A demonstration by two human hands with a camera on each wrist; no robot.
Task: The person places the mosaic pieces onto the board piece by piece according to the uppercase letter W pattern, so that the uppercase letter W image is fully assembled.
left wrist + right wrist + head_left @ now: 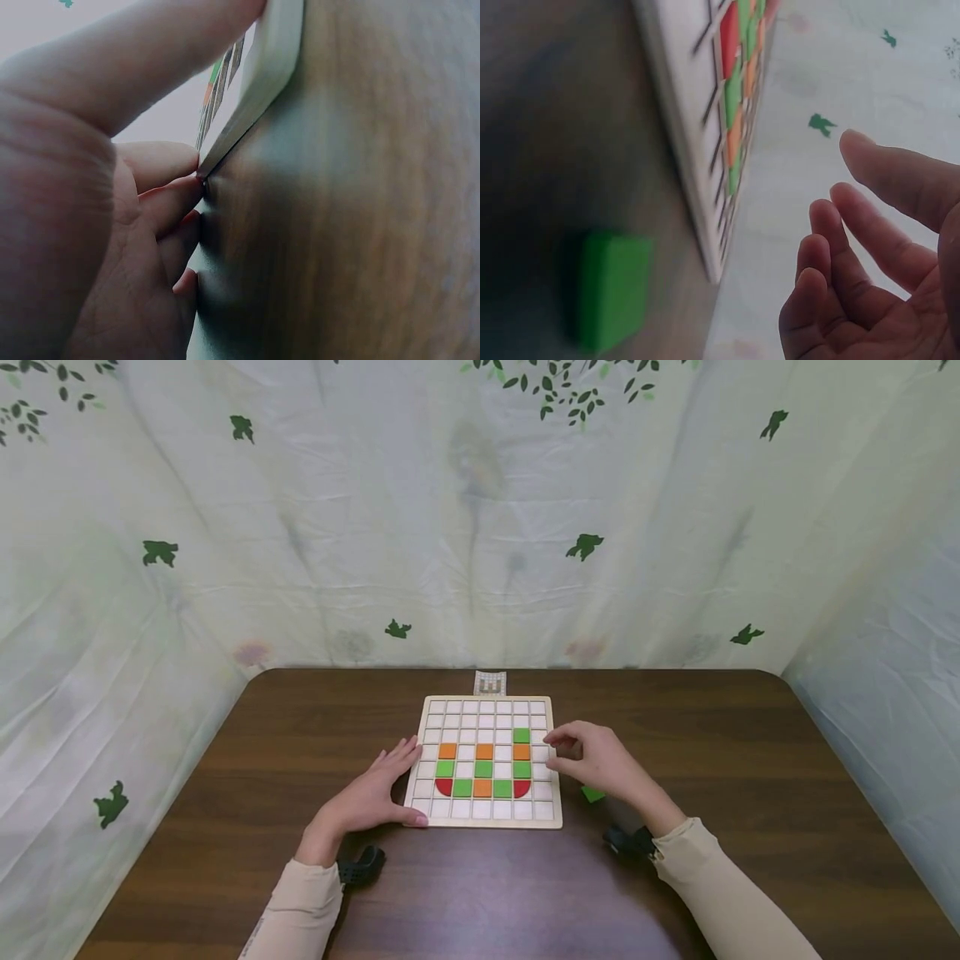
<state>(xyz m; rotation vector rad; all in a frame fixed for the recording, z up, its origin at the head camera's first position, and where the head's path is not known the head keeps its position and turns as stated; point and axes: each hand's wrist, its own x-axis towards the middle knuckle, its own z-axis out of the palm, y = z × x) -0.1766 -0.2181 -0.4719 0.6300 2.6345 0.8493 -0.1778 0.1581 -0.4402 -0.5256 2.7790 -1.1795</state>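
Observation:
A square light-wood grid board [440,808] lies on the table, bearing green, orange and red tiles in a pattern open at the top. My left hand [371,793] rests at its left edge, fingers spread along the side and thumb on the lower left corner. In the left wrist view the fingertips [187,191] touch the board's edge. My right hand [603,760] hovers by the right edge, thumb and fingers apart, with nothing between them. A loose green block [592,793] lies on the table below it, partly hidden by the hand; the right wrist view shows this green block [615,289] larger.
Behind the board, a small printed pattern card [491,683] lies at the far edge of the dark wooden table [337,710]. A pale curtain [480,527] with leaf prints hangs around the table. Both wrists wear dark straps.

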